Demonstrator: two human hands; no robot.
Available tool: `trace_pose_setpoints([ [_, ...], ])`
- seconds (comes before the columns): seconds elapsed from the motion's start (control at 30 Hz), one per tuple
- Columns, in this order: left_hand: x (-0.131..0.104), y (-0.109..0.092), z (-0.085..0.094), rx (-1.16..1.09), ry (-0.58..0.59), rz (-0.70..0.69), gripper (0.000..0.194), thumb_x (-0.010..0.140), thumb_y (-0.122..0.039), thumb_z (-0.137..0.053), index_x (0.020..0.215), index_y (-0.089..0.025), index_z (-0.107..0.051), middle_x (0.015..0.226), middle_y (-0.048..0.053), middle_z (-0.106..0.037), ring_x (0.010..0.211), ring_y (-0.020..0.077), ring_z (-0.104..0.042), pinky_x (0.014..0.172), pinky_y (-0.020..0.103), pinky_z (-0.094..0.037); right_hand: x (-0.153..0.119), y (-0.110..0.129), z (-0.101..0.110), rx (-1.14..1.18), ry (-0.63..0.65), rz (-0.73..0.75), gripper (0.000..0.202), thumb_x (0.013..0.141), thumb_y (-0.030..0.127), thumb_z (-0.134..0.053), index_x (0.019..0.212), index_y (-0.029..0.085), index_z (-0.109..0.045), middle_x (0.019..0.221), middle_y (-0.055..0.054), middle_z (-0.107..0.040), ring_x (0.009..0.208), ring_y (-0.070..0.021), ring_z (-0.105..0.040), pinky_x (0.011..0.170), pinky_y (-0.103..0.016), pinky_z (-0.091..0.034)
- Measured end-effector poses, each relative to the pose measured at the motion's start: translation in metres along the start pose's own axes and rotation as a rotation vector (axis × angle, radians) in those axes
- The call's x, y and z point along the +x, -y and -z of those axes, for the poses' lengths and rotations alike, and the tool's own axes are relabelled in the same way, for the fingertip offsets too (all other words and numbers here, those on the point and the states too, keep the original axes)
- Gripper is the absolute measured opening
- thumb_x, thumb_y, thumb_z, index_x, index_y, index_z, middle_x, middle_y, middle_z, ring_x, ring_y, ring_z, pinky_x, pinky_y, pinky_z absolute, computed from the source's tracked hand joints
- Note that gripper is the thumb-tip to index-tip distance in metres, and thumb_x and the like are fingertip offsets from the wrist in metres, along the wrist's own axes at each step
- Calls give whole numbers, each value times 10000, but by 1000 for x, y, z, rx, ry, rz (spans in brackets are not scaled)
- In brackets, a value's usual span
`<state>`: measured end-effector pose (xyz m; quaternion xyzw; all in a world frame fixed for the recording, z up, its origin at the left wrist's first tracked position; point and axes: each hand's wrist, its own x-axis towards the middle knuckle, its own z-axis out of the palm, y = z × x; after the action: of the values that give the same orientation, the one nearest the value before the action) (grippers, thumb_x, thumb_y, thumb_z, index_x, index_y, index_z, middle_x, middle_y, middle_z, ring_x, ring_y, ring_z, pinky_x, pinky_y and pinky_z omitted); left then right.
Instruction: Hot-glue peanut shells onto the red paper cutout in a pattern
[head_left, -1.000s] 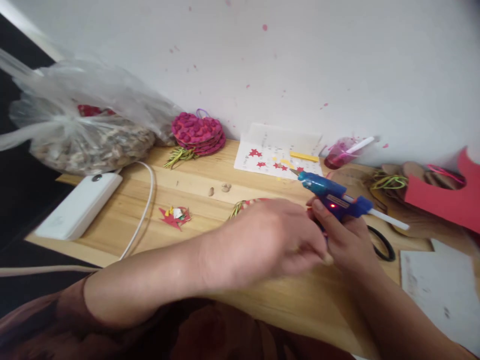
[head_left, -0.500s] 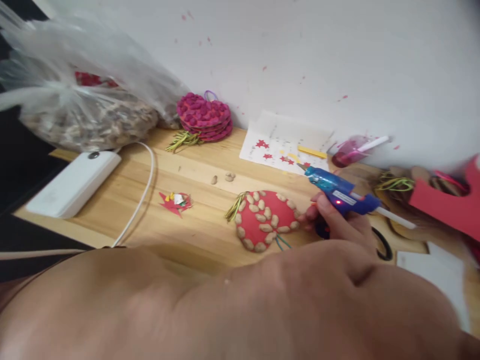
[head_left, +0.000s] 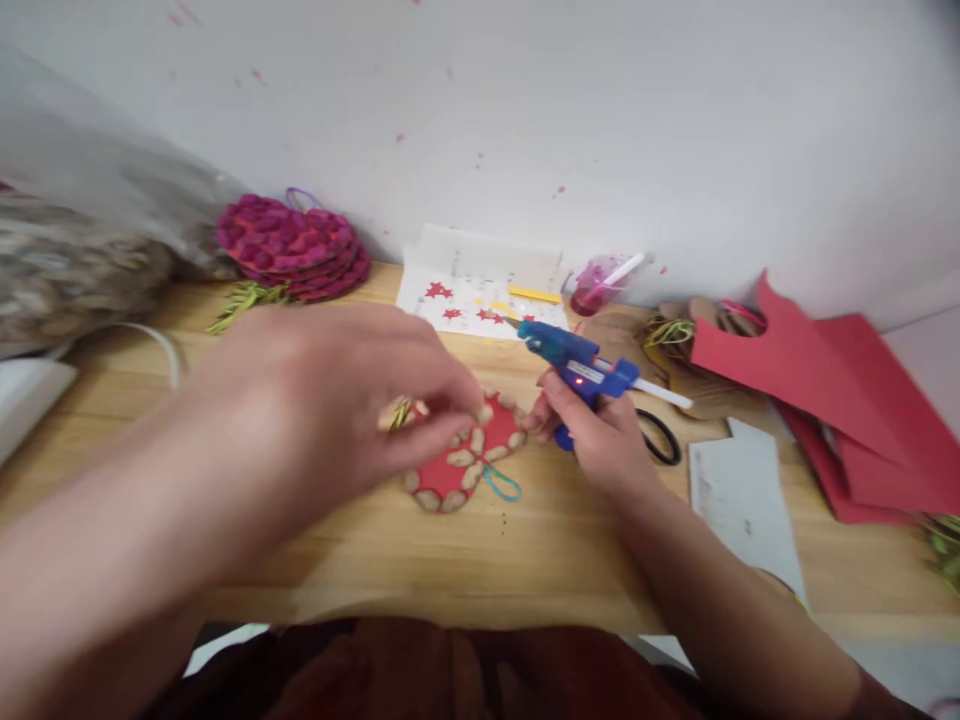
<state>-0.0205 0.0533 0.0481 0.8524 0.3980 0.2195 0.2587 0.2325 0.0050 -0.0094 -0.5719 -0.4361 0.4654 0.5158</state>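
Observation:
A red heart-shaped piece [head_left: 498,430] edged and dotted with peanuts lies on the wooden table, a teal loop [head_left: 504,485] at its lower side. My left hand [head_left: 360,395] is above its left part, thumb and forefinger pinched on a peanut [head_left: 485,412] over the red surface. My right hand [head_left: 592,430] is wrapped round a blue glue gun [head_left: 570,358], its nozzle pointing left and its red light lit. Some right fingertips touch the heart's right edge.
Pink-purple heart pieces [head_left: 292,250] are stacked at the back left, beside a bag of peanuts [head_left: 75,275]. Behind the glue gun are a white paper [head_left: 420,270] with red stars and a pink cup [head_left: 596,288]. Scissors [head_left: 661,440] and red card [head_left: 825,400] are at right.
The left arm, which crossed the lower view, has drawn back, and my left hand now pinches a peanut over the heart. The view has shifted right. My right hand still holds the glue gun.

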Motion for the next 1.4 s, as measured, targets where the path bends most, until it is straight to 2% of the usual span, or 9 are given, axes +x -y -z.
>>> trace_pose_setpoints([
  [0.1, 31, 8, 14, 65, 31, 56, 142, 813, -339, -675, 845, -269, -794, 775, -32, -746, 677, 122, -624, 668, 239, -449, 1, 0, 0, -2, 16, 49, 300, 849, 487, -748, 784, 209, -652, 670, 22, -650, 591, -137, -676, 508, -231, -535],
  [0.17, 41, 20, 8, 82, 101, 118, 134, 775, -260, -681, 835, -229, -797, 739, -24, -746, 635, 114, -614, 640, 230, -442, 1, 1, -1, -20, 23, 51, 297, 861, 482, -737, 790, 207, -650, 681, 20, -646, 604, -137, -682, 512, -228, -541],
  [0.27, 45, 31, -11, 66, 100, 123, 123, 737, -198, -690, 800, -214, -794, 712, -20, -753, 611, 116, -621, 613, 228, -440, -1, 3, -2, -54, 7, 49, 304, 865, 487, -730, 791, 205, -647, 676, 19, -644, 599, -132, -678, 515, -224, -544],
  [0.37, 47, 32, -24, 65, 76, 82, 127, 738, -172, -685, 794, -214, -790, 723, -16, -763, 621, 122, -641, 617, 237, -449, -2, 4, -4, -80, 0, 48, 318, 859, 504, -730, 790, 205, -647, 667, 14, -649, 603, -140, -684, 511, -228, -547],
  [0.57, 52, 37, -32, 49, 64, 90, 110, 731, -171, -700, 790, -191, -790, 721, 8, -765, 625, 135, -652, 616, 246, -458, 0, 0, -2, -60, 27, 42, 310, 865, 494, -729, 792, 205, -644, 679, 16, -645, 619, -144, -690, 517, -236, -549],
  [0.77, 54, 44, -35, -312, 114, 261, 150, 761, -289, -704, 841, -189, -781, 756, 5, -777, 640, 140, -673, 594, 226, -505, -1, 1, -4, -55, 32, 49, 312, 856, 498, -736, 816, 202, -646, 679, 22, -644, 579, -127, -658, 512, -236, -543],
  [0.83, 54, 45, -37, -345, 99, 271, 159, 771, -310, -703, 841, -188, -775, 770, 5, -777, 644, 137, -671, 592, 223, -506, -2, 3, -5, -62, 23, 48, 326, 846, 511, -740, 811, 201, -646, 674, 22, -643, 562, -124, -644, 510, -241, -544],
  [1.1, 52, 47, -43, 86, -24, 50, 120, 814, -243, -681, 857, -180, -774, 836, 46, -762, 742, 164, -666, 692, 269, -476, -4, 6, -6, -82, 12, 35, 363, 833, 540, -738, 750, 201, -638, 669, 11, -631, 590, -135, -648, 516, -245, -542],
  [1.4, 55, 51, -46, 225, 12, 23, 161, 854, -265, -631, 876, -190, -771, 871, 57, -745, 788, 182, -652, 715, 286, -461, -2, 2, -4, -86, 32, 52, 323, 850, 509, -734, 796, 201, -651, 693, 8, -649, 620, -149, -672, 531, -254, -550],
])
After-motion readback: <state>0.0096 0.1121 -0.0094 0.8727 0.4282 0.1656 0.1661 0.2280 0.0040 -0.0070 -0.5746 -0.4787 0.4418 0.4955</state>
